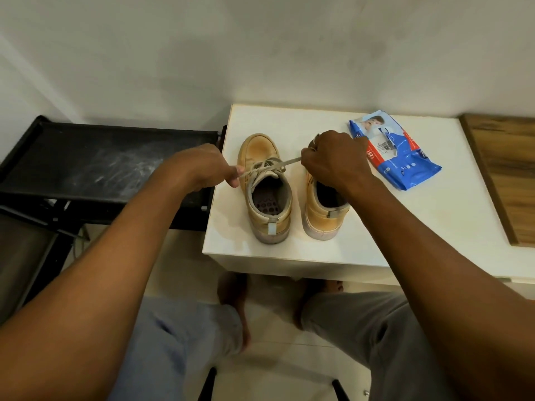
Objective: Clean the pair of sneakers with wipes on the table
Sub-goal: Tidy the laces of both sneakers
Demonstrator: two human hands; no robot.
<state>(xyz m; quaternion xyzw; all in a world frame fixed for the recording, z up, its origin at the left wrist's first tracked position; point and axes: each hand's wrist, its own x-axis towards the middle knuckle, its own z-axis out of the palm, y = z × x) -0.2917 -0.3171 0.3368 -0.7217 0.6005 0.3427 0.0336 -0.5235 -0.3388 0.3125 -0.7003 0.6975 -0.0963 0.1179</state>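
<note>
Sneakers (272, 218) sit paired mid-tabletop (390, 227), left hand (199, 169) and right hand (333, 163) fingers each pinching a lace (289, 161) end on the 9 o'clock shoe; wipes pack (396, 151) at 2 o'clock lies unheld, wiping apparently not begun.

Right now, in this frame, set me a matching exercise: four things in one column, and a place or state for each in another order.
1 left sneaker
2 right sneaker
3 wipes pack
4 black rack

A lies on the table, untouched
B laces pulled sideways by the left hand and the right hand
C stands beside the table, dusty
D partly hidden behind the right hand

Pairs: 1-B, 2-D, 3-A, 4-C
</note>
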